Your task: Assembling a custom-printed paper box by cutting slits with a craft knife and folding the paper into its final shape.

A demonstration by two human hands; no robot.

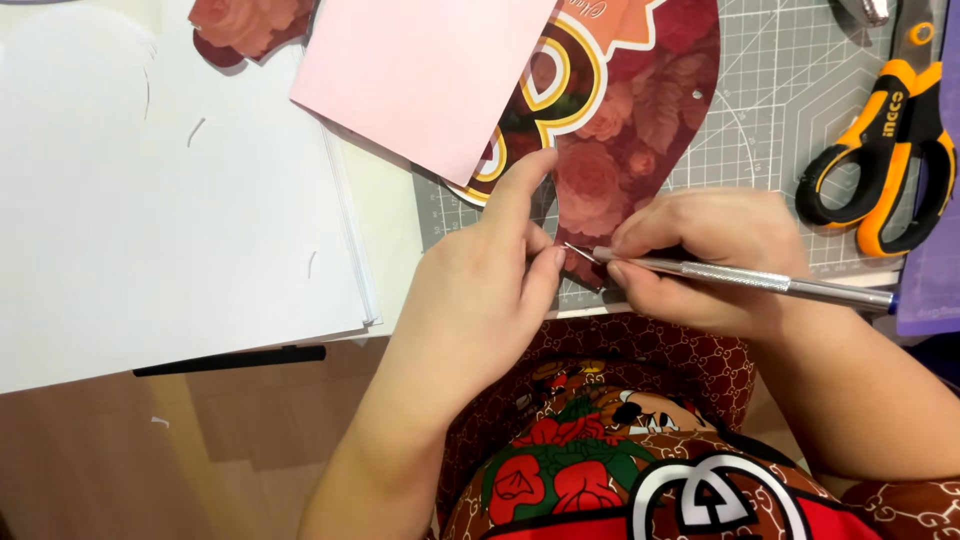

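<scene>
The knife point(740, 277), a slim metal craft blade, lies in the right hand point(705, 260), whose fingers are clamped on its barrel like a pen, the tip touching the lower edge of a floral card point(640, 110). The card rests on a grey cutting mat point(780, 90) at the desk's near edge. The left hand point(490, 290) presses the card just beside the blade, forefinger stretched out, thumb pinched close to the tip; it grips nothing.

The card's outline looks already shaped, and thin paper slivers point(195, 130) lie on the white sheets point(150, 200) to the left, so some cutting seems done. The blade works only a small spot at the edge; how much trimming is left cannot be told. A pink sheet point(420, 75) overlaps the card; orange scissors point(885, 160) lie apart, untouched.
</scene>
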